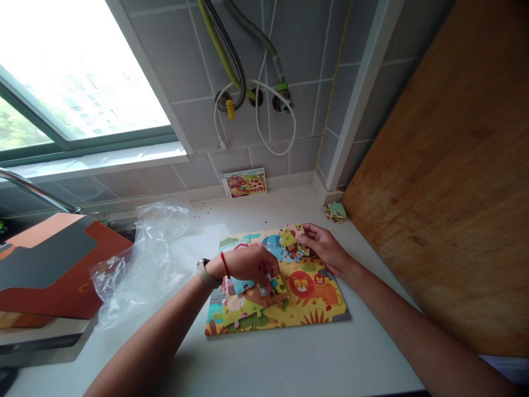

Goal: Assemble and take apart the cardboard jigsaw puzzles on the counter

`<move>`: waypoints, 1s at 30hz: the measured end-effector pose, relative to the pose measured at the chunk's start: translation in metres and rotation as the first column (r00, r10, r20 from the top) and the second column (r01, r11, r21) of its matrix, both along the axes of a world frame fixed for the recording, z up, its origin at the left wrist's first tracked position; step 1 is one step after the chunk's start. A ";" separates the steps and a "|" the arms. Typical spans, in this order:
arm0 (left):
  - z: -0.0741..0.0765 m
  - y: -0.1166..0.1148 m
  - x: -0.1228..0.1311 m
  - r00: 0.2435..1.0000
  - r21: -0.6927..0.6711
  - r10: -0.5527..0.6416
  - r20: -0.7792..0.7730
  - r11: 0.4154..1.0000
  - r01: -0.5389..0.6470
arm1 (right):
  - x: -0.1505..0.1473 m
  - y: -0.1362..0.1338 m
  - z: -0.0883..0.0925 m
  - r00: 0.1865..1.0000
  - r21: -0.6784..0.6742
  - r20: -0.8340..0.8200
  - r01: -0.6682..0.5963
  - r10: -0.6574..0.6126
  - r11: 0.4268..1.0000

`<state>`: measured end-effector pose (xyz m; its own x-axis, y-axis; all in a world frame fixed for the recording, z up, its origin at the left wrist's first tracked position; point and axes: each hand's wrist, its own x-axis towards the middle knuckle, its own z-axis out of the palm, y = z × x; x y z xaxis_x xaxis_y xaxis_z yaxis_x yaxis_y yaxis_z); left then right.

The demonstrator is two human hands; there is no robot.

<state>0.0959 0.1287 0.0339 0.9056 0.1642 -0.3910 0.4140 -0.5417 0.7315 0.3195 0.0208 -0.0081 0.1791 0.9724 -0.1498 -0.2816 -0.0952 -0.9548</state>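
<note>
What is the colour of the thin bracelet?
The bracelet is red; the head view shows it best.

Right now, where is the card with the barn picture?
In the head view, the card leans against the tiled wall at the back of the counter, beyond the lion puzzle and left of the pile of pieces.

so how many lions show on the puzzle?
2, right half of the puzzle: the left lion and, beside it, the right lion. The left hand and overlying pieces cover parts; others may be hidden.
</note>
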 end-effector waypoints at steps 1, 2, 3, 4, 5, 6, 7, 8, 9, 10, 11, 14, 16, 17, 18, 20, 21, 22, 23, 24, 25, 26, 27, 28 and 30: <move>-0.003 0.004 0.000 0.999 -0.066 0.013 0.040 0.998 -0.010 | 0.000 0.000 0.001 1.000 -0.002 0.002 -0.010 0.010 1.000; -0.005 0.008 -0.001 0.996 -0.122 0.032 0.078 0.992 -0.022 | 0.000 -0.001 0.001 1.000 -0.001 0.009 -0.024 0.024 1.000; -0.007 0.010 -0.001 0.992 -0.169 0.055 0.112 0.985 -0.036 | 0.000 -0.001 0.002 0.999 0.001 0.019 -0.042 0.042 0.999; -0.009 0.012 -0.001 0.986 -0.208 0.085 0.142 0.977 -0.054 | 0.000 -0.001 0.002 0.997 0.003 0.034 -0.063 0.063 0.998; -0.011 0.014 -0.001 0.978 -0.240 0.119 0.169 0.968 -0.077 | 0.001 -0.001 0.002 0.995 0.005 0.056 -0.085 0.084 0.996; -0.012 0.015 0.000 0.968 -0.265 0.160 0.193 0.958 -0.106 | 0.001 -0.002 0.003 0.991 0.006 0.083 -0.103 0.103 0.995; -0.014 0.015 0.000 0.955 -0.288 0.208 0.212 0.947 -0.142 | 0.002 -0.002 0.003 0.987 0.007 0.112 -0.119 0.117 0.993; -0.015 0.015 0.002 0.936 -0.312 0.266 0.229 0.931 -0.188 | 0.002 -0.002 0.004 0.982 0.006 0.138 -0.134 0.132 0.991; -0.016 0.015 0.003 0.911 -0.343 0.331 0.246 0.909 -0.238 | 0.003 -0.003 0.005 0.976 0.002 0.158 -0.149 0.147 0.989; -0.017 0.014 0.005 0.878 -0.381 0.401 0.261 0.879 -0.288 | 0.003 -0.003 0.005 0.973 -0.003 0.171 -0.160 0.158 0.987; -0.018 0.013 0.007 0.842 -0.420 0.465 0.274 0.845 -0.331 | 0.003 -0.004 0.006 0.970 -0.011 0.175 -0.170 0.169 0.985; -0.021 0.010 0.013 0.739 -0.498 0.597 0.312 0.765 -0.409 | 0.003 -0.005 0.007 0.970 -0.026 0.144 -0.195 0.197 0.980; -0.024 0.007 0.017 0.711 -0.501 0.629 0.314 0.746 -0.439 | 0.002 -0.005 0.007 0.972 -0.047 0.091 -0.215 0.219 0.975; -0.025 0.005 0.018 0.704 -0.490 0.635 0.318 0.746 -0.451 | 0.002 -0.005 0.007 0.971 -0.064 0.057 -0.227 0.231 0.972; -0.026 0.003 0.019 0.697 -0.466 0.635 0.332 0.753 -0.464 | 0.002 -0.005 0.008 0.971 -0.079 0.025 -0.234 0.236 0.969; -0.029 -0.001 0.019 0.686 -0.367 0.610 0.396 0.790 -0.491 | 0.002 -0.005 0.008 0.971 -0.091 -0.014 -0.238 0.238 0.967; -0.029 -0.003 0.019 0.680 -0.299 0.590 0.435 0.807 -0.509 | 0.002 -0.005 0.009 0.971 -0.085 -0.010 -0.238 0.238 0.968; -0.029 -0.005 0.019 0.675 -0.227 0.567 0.472 0.818 -0.528 | 0.001 -0.005 0.009 0.971 -0.075 0.014 -0.237 0.239 0.969; -0.028 -0.008 0.019 0.673 -0.162 0.546 0.500 0.822 -0.546 | 0.001 -0.004 0.010 0.970 -0.062 0.055 -0.232 0.236 0.971; -0.026 -0.010 0.019 0.673 -0.113 0.530 0.516 0.821 -0.560 | 0.000 -0.004 0.010 0.968 -0.049 0.104 -0.224 0.228 0.973; -0.024 -0.011 0.019 0.672 -0.084 0.522 0.525 0.818 -0.569 | 0.000 -0.004 0.011 0.965 -0.038 0.152 -0.212 0.215 0.977; -0.021 -0.012 0.019 0.670 -0.074 0.519 0.530 0.815 -0.574 | 0.000 -0.004 0.011 0.962 -0.027 0.191 -0.195 0.196 0.980; -0.017 -0.012 0.019 0.662 -0.078 0.524 0.536 0.811 -0.579 | 0.000 -0.004 0.010 0.961 -0.014 0.217 -0.170 0.169 0.985; -0.013 -0.011 0.019 0.650 -0.093 0.533 0.541 0.806 -0.584 | 0.001 -0.004 0.010 0.963 0.006 0.232 -0.140 0.135 0.990; -0.005 -0.008 0.017 0.612 -0.139 0.556 0.562 0.793 -0.593 | 0.003 -0.003 0.007 0.967 0.072 0.252 -0.070 0.050 0.995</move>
